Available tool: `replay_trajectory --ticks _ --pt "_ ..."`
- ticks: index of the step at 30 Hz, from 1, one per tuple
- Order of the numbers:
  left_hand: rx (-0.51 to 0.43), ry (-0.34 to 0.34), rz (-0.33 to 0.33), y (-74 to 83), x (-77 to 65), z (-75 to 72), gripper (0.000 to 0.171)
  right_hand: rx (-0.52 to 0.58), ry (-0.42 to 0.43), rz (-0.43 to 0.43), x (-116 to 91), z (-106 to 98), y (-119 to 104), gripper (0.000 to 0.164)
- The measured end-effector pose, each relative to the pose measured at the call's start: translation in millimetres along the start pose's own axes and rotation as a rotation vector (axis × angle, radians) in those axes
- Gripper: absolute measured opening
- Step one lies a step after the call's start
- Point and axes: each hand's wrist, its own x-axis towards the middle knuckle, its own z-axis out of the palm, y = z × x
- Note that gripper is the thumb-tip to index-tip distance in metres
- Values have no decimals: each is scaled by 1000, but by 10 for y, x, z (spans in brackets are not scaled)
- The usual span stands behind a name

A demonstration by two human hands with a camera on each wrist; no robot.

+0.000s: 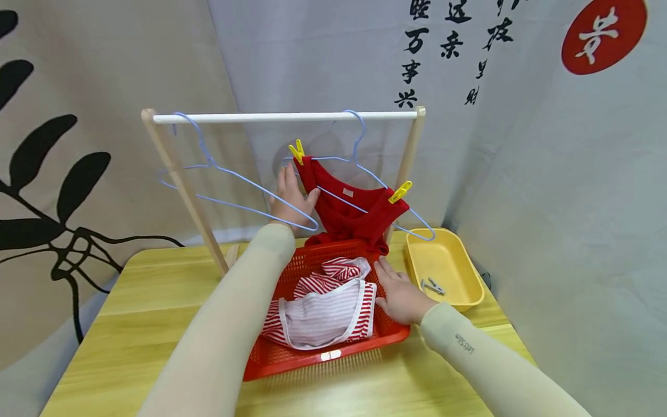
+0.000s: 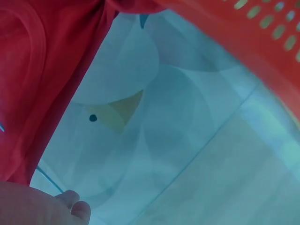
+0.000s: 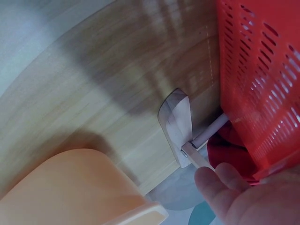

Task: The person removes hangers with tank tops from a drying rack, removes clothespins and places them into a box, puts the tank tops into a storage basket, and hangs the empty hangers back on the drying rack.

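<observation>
Fingers of the left hand and right hand are extended, curled around nothing. On the worktop stands a rack, its right foot shown by the right wrist view but hidden in the head view. In front, a red basket, the right hand at its right rim, holds striped clothing; a red garment hangs just beside the left fingers, and a yellow tray contains grey pegs.
</observation>
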Motion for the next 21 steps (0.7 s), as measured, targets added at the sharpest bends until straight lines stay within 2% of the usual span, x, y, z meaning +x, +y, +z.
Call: replay_trajectory --ticks 5,10,21 --pt "0 36 2 -1 144 35 96 -9 -12 11 -17 -13 -5 86" --pt "3 61 0 -33 225 6 97 -6 -7 7 -14 1 -24 85" --pt "26 41 -11 -41 277 -36 84 -11 10 -12 -19 4 -6 85"
